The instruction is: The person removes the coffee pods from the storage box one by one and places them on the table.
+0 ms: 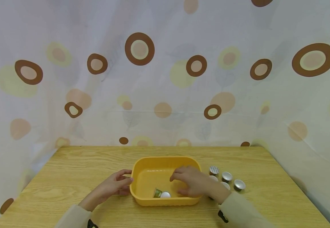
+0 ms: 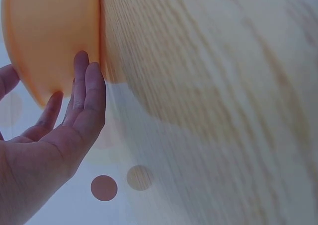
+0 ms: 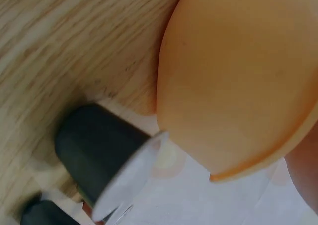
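A yellow plastic tray [image 1: 150,202] stands on the table. Inside, along its near wall, are a green coffee capsule [image 1: 157,193] lying on its side and another capsule [image 1: 165,194] showing its silvery lid. My left hand [image 1: 115,184] touches the tray's left side, and in the left wrist view its fairly straight fingers [image 2: 94,93] lie against the outer wall. Over the right part of the tray hangs my right hand [image 1: 192,181], slightly blurred, thumb and fingers apart with nothing visible between them. In the right wrist view the tray wall hides most of that hand.
Right of the tray, several capsules stand lids up, among them a back one [image 1: 214,170] and a rightmost one [image 1: 239,184]. A dark capsule [image 3: 102,148] looms large in the right wrist view. Behind the wooden table [image 1: 76,167] hangs a patterned cloth [image 1: 165,79].
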Tool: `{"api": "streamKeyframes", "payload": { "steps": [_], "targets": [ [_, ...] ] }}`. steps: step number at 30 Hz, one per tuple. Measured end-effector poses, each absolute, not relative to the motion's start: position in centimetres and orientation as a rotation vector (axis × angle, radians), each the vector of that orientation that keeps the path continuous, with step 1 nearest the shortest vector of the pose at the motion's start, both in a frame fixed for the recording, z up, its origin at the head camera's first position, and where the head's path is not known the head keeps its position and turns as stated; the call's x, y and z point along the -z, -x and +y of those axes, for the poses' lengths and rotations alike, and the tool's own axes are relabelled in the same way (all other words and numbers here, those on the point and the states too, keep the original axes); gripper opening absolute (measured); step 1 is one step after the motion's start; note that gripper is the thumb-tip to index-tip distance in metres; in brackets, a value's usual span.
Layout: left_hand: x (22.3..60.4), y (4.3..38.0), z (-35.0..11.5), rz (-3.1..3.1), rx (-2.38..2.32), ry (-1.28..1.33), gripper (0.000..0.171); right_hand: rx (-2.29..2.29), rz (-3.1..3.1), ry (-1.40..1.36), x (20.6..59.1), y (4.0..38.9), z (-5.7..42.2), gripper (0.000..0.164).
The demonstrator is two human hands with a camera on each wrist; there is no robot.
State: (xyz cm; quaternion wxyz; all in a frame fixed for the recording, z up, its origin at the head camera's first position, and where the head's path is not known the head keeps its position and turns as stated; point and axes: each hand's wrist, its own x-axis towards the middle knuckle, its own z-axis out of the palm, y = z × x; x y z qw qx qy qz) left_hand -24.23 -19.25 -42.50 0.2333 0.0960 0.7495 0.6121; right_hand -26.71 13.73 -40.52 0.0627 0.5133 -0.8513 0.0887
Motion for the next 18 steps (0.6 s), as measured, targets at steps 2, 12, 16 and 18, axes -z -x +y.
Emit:
{"api": "streamKeyframes", "payload": {
  "steps": [2,12,16,18],
  "targets": [
    [42.5,24.2,-19.3,2.061,-1.679,-0.267,0.065,-0.246,-2.576,-1.56,40.6,26.6,13.4,0.032],
    [42.6,24.2,-19.4,2.054,-1.681,-0.281,0.064,-0.181,-2.688,-1.619,40.0,26.3,12.0,0.034],
    [42.6,24.2,-19.4,2.055,-1.681,-0.276,0.065,-0.151,-2.7,-1.655,39.7,26.3,11.5,0.033],
    [42.5,24.2,-19.4,2.057,-1.679,-0.271,0.065,-0.141,-2.702,-1.668,39.6,26.2,11.4,0.033]
  ]
}}
